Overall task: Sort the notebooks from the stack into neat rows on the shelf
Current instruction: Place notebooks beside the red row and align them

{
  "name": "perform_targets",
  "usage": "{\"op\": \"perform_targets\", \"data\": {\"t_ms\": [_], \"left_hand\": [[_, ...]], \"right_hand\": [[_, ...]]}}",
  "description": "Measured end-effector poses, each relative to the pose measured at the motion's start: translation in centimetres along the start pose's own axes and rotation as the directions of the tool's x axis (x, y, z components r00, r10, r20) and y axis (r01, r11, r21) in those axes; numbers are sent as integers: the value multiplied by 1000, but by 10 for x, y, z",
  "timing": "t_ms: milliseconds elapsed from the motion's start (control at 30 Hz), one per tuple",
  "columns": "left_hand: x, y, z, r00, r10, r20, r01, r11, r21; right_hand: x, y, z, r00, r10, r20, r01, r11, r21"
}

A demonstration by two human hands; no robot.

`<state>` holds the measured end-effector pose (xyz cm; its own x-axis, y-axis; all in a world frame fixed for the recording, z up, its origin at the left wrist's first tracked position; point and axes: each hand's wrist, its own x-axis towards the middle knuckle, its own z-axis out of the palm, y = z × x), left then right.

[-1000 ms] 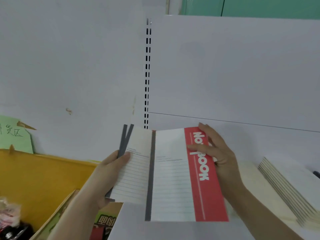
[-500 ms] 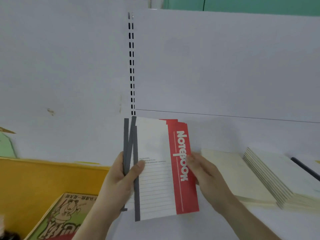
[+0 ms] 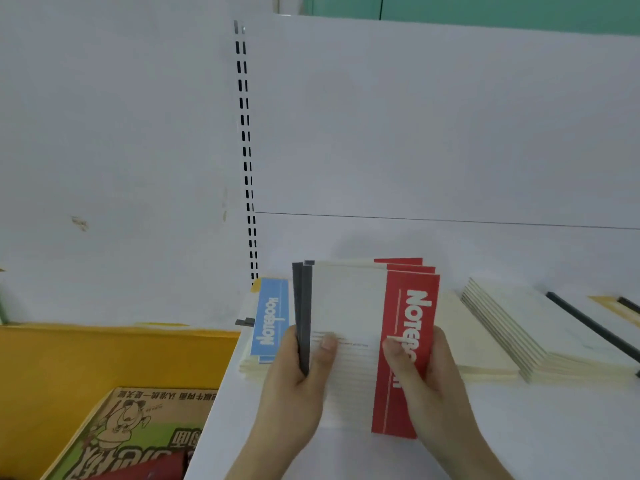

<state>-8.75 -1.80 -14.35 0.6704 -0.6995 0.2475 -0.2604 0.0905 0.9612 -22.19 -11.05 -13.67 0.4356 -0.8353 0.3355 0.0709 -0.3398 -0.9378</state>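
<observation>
Both hands hold a small bundle of red-and-white notebooks (image 3: 349, 306) with dark grey spines, upright above the white shelf (image 3: 519, 427). My left hand (image 3: 298, 382) grips the spine edge with its thumb on the front cover. At the red strip printed "NOTEBOOK", my right hand (image 3: 426, 379) holds the other edge. Left of the bundle a blue-striped notebook (image 3: 272, 320) tops a low pile on the shelf. To the right lie a cream pile (image 3: 481, 344) and a slanted row of notebooks (image 3: 519, 327).
A yellow bin (image 3: 104, 355) stands lower left with a printed cardboard box (image 3: 138, 431) inside it. The white back panel has a slotted upright (image 3: 246, 150). Dark-spined notebooks (image 3: 588, 323) lie at the far right of the shelf.
The fanned notebooks have been squared together into one bundle between my hands and brought down nearer the shelf. The view has dropped, showing the blue-striped pile.
</observation>
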Motion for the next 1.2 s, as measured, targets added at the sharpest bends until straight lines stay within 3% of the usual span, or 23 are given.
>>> {"op": "perform_targets", "data": {"t_ms": [100, 267, 467, 567, 700, 967, 1100, 1200], "left_hand": [[-5, 1, 3, 1000, 9, -11, -9, 999, 42], [-16, 1, 3, 1000, 27, -9, -27, 999, 38], [-24, 1, 0, 1000, -5, 24, 2, 995, 95], [-21, -1, 5, 999, -31, 17, 30, 997, 72], [-26, 8, 23, 1000, 13, 12, -14, 997, 76], [-47, 43, 113, 996, -8, 91, 5, 999, 33], [-79, 62, 197, 987, -7, 162, 0, 999, 43], [-102, 75, 269, 982, -27, 187, 25, 1000, 14]], "right_hand": [[-8, 0, -6, 997, 65, 34, -66, 998, 4], [-22, -1, -2, 996, 38, -80, -35, 999, 39], [-30, 5, -9, 993, 74, 95, -64, 992, -106], [-30, 4, -15, 993, 47, 110, -26, 982, -186], [-35, -2, -36, 998, 60, 36, -53, 985, -167], [-63, -9, -147, 997, 77, -28, -81, 965, -247], [-83, -2, -235, 978, 123, -169, -165, 951, -262], [-97, 1, -310, 971, 128, -201, -184, 940, -288]]}}
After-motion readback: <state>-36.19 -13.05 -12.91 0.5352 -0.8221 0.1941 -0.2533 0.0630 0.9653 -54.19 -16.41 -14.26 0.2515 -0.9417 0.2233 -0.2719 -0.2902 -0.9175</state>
